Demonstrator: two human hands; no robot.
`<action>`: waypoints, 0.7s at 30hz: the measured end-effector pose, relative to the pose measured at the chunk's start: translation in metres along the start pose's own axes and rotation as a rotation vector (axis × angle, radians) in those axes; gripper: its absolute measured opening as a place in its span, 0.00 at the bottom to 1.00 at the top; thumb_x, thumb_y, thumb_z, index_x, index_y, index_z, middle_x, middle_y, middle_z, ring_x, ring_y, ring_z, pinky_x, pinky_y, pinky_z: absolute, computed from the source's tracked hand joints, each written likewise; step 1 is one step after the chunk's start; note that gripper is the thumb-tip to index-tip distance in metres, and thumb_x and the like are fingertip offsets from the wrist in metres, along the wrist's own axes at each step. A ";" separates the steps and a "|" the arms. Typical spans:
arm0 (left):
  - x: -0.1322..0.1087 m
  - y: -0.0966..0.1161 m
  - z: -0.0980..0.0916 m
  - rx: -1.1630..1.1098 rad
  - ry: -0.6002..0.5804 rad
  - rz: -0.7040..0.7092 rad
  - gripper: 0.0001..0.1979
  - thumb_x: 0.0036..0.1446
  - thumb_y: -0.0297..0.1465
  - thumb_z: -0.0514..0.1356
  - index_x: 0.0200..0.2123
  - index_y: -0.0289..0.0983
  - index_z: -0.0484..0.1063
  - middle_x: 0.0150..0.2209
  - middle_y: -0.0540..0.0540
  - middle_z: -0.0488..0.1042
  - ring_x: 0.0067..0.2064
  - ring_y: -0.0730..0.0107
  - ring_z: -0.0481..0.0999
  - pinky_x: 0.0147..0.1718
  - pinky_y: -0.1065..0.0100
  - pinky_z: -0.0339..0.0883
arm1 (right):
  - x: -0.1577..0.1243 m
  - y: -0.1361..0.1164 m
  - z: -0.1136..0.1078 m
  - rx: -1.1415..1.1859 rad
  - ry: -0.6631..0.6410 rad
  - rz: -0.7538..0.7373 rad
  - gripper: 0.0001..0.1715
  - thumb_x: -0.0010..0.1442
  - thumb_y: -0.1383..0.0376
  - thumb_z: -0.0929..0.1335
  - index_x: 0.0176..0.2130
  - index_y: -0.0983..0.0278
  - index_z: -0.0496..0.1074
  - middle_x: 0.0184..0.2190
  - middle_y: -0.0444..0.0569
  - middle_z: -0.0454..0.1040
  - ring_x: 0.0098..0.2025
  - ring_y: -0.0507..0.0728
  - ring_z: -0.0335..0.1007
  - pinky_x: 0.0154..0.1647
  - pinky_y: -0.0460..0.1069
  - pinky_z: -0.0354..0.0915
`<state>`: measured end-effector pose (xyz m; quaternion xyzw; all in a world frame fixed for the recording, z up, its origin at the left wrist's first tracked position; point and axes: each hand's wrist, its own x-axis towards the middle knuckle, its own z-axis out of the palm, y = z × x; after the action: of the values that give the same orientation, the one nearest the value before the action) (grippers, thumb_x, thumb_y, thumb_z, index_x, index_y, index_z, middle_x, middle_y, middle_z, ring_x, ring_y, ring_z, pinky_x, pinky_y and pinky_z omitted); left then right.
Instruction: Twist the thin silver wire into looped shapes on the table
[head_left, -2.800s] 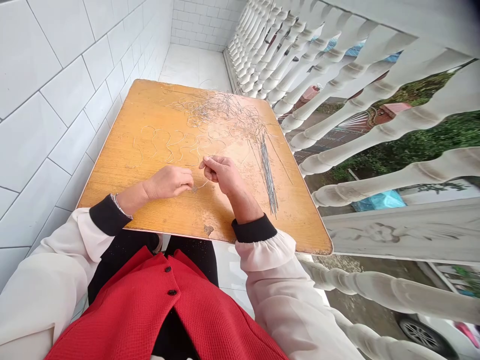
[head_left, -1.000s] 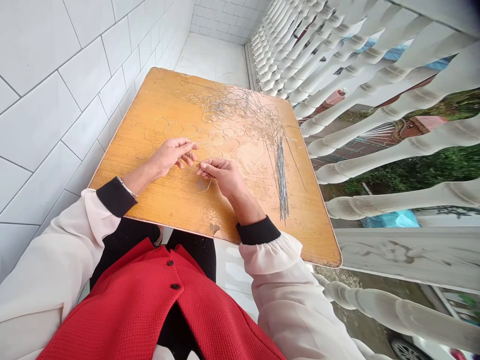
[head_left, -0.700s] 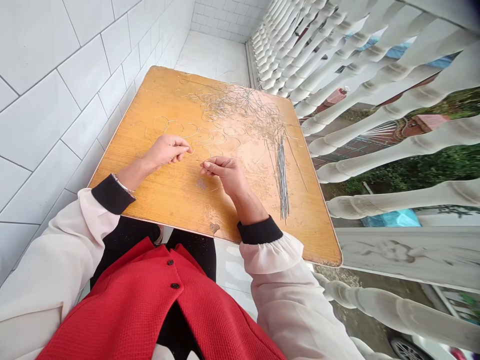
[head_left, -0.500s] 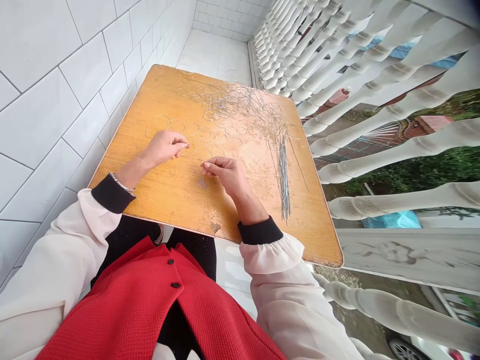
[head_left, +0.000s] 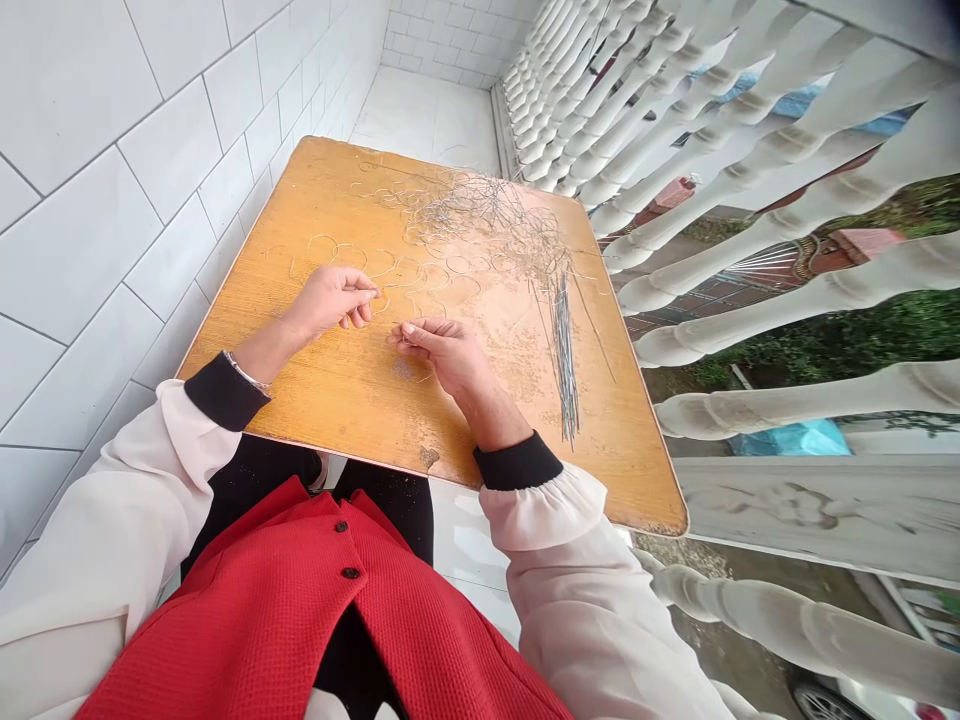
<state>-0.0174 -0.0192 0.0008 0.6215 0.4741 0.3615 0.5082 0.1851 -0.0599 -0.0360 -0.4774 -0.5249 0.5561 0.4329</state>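
Observation:
My left hand [head_left: 326, 305] rests over the middle of a worn orange wooden tabletop [head_left: 247, 370], its thumb and forefinger pinched at the edge of several thin curved wire loops [head_left: 390, 270]. My right hand [head_left: 439, 355] is just to its right, fingertips pinched around what looks like a fine wire. Farther back lies a dense tangle of wire [head_left: 487, 222]. To the right, a bundle of straight metal wires [head_left: 566, 365] lies on the wood. The two hands are close but not touching.
White tiles [head_left: 135, 220] form a wall along the left side. White balusters [head_left: 750, 190] run along the right, beyond the table's edge. My pale sleeves with black cuffs and a red vest [head_left: 285, 610] fill the lower view.
My left hand has moved farther onto the table, up among the wire loops. My right hand has shifted slightly, and the view has turned a little.

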 end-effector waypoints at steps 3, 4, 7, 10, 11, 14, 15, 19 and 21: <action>0.001 0.002 0.003 0.109 -0.017 0.052 0.04 0.61 0.24 0.61 0.33 0.31 0.75 0.21 0.50 0.74 0.20 0.79 0.71 0.21 0.76 0.61 | 0.002 0.000 0.000 -0.118 0.063 -0.117 0.24 0.49 0.46 0.77 0.36 0.62 0.81 0.35 0.49 0.82 0.35 0.54 0.75 0.43 0.51 0.70; 0.002 0.002 0.005 0.153 -0.039 0.076 0.04 0.61 0.25 0.60 0.34 0.31 0.75 0.21 0.50 0.74 0.20 0.79 0.71 0.22 0.75 0.62 | 0.002 -0.001 -0.001 -0.159 0.104 -0.173 0.24 0.51 0.46 0.76 0.38 0.62 0.81 0.35 0.48 0.82 0.35 0.54 0.75 0.43 0.51 0.70; 0.002 0.006 0.008 0.301 -0.109 0.161 0.06 0.61 0.26 0.59 0.36 0.32 0.77 0.22 0.50 0.75 0.20 0.77 0.72 0.24 0.74 0.65 | 0.003 -0.003 -0.001 -0.291 0.247 -0.323 0.23 0.58 0.47 0.71 0.41 0.62 0.80 0.28 0.46 0.79 0.31 0.53 0.73 0.37 0.50 0.69; 0.002 0.013 0.011 0.484 -0.131 0.253 0.09 0.62 0.27 0.57 0.37 0.33 0.78 0.24 0.48 0.76 0.23 0.74 0.74 0.28 0.71 0.68 | 0.001 -0.006 0.000 -0.410 0.356 -0.400 0.19 0.62 0.51 0.68 0.38 0.63 0.80 0.21 0.42 0.75 0.25 0.51 0.69 0.32 0.49 0.67; 0.002 0.016 0.012 0.555 -0.127 0.285 0.10 0.62 0.27 0.56 0.37 0.33 0.78 0.24 0.48 0.77 0.25 0.73 0.76 0.30 0.70 0.69 | 0.000 -0.007 0.001 -0.437 0.378 -0.411 0.18 0.63 0.53 0.68 0.36 0.63 0.80 0.20 0.42 0.74 0.24 0.51 0.68 0.30 0.48 0.66; 0.001 0.023 0.017 0.778 -0.077 0.365 0.12 0.62 0.27 0.55 0.38 0.34 0.79 0.28 0.45 0.79 0.33 0.67 0.79 0.37 0.67 0.70 | -0.002 -0.011 0.002 -0.491 0.432 -0.418 0.16 0.64 0.56 0.67 0.33 0.63 0.79 0.19 0.41 0.73 0.21 0.49 0.65 0.28 0.47 0.64; 0.001 0.025 0.019 0.842 -0.054 0.379 0.12 0.62 0.27 0.54 0.38 0.35 0.79 0.30 0.44 0.80 0.35 0.64 0.80 0.38 0.65 0.70 | -0.003 -0.011 0.002 -0.496 0.452 -0.419 0.16 0.64 0.57 0.67 0.33 0.63 0.78 0.19 0.40 0.73 0.21 0.49 0.63 0.28 0.47 0.63; -0.001 0.027 0.030 0.976 0.030 0.371 0.14 0.63 0.27 0.51 0.40 0.34 0.78 0.34 0.41 0.81 0.37 0.59 0.80 0.39 0.62 0.69 | -0.001 -0.011 0.004 -0.425 0.485 -0.388 0.13 0.64 0.59 0.67 0.33 0.64 0.76 0.18 0.39 0.72 0.18 0.47 0.60 0.24 0.45 0.60; -0.001 0.025 0.035 0.982 0.082 0.365 0.14 0.64 0.27 0.50 0.42 0.33 0.76 0.35 0.40 0.80 0.37 0.59 0.79 0.38 0.62 0.69 | 0.000 -0.010 0.005 -0.363 0.463 -0.354 0.12 0.64 0.59 0.67 0.34 0.64 0.75 0.18 0.39 0.71 0.17 0.46 0.60 0.22 0.44 0.59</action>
<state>0.0202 -0.0310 0.0176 0.8443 0.4912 0.2035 0.0666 0.1804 -0.0599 -0.0261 -0.5616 -0.5778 0.2470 0.5382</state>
